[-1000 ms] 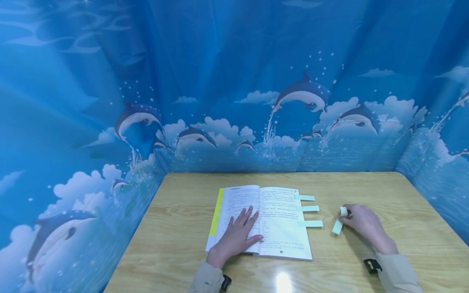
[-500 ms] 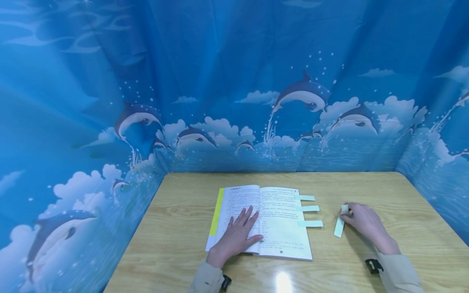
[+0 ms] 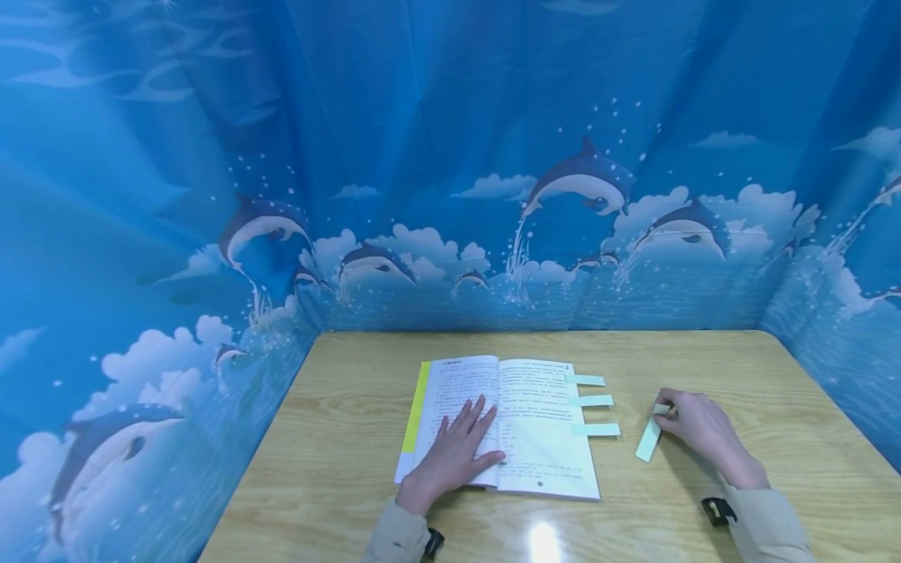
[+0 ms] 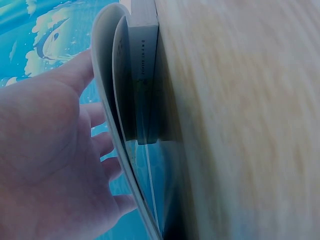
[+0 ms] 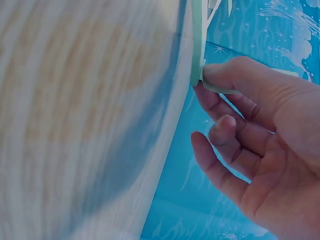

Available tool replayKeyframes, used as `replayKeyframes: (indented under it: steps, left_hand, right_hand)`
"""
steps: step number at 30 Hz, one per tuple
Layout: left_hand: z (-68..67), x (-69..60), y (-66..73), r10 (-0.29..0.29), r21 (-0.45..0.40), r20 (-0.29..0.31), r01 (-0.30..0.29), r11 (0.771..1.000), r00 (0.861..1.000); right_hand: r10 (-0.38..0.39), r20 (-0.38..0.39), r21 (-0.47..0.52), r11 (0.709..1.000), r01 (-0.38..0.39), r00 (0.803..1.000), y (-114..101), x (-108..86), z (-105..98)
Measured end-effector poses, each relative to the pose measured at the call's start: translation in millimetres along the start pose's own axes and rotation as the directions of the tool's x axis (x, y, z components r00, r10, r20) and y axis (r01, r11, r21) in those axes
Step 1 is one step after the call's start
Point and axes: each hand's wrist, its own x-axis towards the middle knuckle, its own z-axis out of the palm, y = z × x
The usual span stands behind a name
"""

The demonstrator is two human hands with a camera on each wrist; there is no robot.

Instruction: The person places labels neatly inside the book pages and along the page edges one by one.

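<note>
An open book lies on the table, its pages printed with text. My left hand rests on the left page with fingers spread, the thumb reaching over the spine. In the left wrist view the left hand lies against the lifted curve of the pages. To the right of the book, my right hand pinches the far end of a narrow pale green sticky note pad. The right wrist view shows the thumb and index finger of the right hand at the end of the sticky note pad, with a thin sheet bent between them.
Three pale green sticky notes stick out from the book's right edge. A yellow strip shows along its left edge. The wooden table meets a blue dolphin-print curtain at the back and sides.
The near end of the sticky note pad, curled up a second ago, now lies straighter and has swung slightly left. My right hand has barely shifted; the left hand and book have stayed still.
</note>
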Motion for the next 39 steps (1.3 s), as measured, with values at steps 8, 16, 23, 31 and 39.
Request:
replayKeyframes:
  steps: [8, 16, 23, 31, 39]
  left_hand:
    - [0.6, -0.6, -0.4, 0.0, -0.009, 0.008, 0.001, 1.0, 1.0]
    - [0.3, -1.3, 0.3, -0.002, -0.013, 0.003, 0.002, 1.0, 1.0]
    - [0.7, -1.6, -0.2, -0.001, -0.021, 0.003, 0.002, 1.0, 1.0]
    - [0.5, -2.5, 0.3, 0.002, -0.018, 0.001, -0.002, 1.0, 1.0]
    - [0.5, -1.2, 0.4, -0.008, -0.011, 0.003, 0.008, 1.0, 1.0]
  right_hand:
    - [-0.024, -0.026, -0.006, 1.0, 0.024, 0.999, 1.2, -0.4, 2.1]
    - [-0.067, 0.036, 0.038, 0.997, 0.066, 0.997, 2.6, -2.2, 2.2]
    - [-0.025, 0.19, 0.115, 0.993, 0.003, 0.981, 4.3, 0.4, -0.3]
    - [-0.006, 0.212, 0.124, 0.992, -0.021, 0.977, 6.2, 1.0, 1.3]
    - [0.047, 0.168, 0.029, 0.998, -0.052, 0.985, 4.4, 2.4, -3.9]
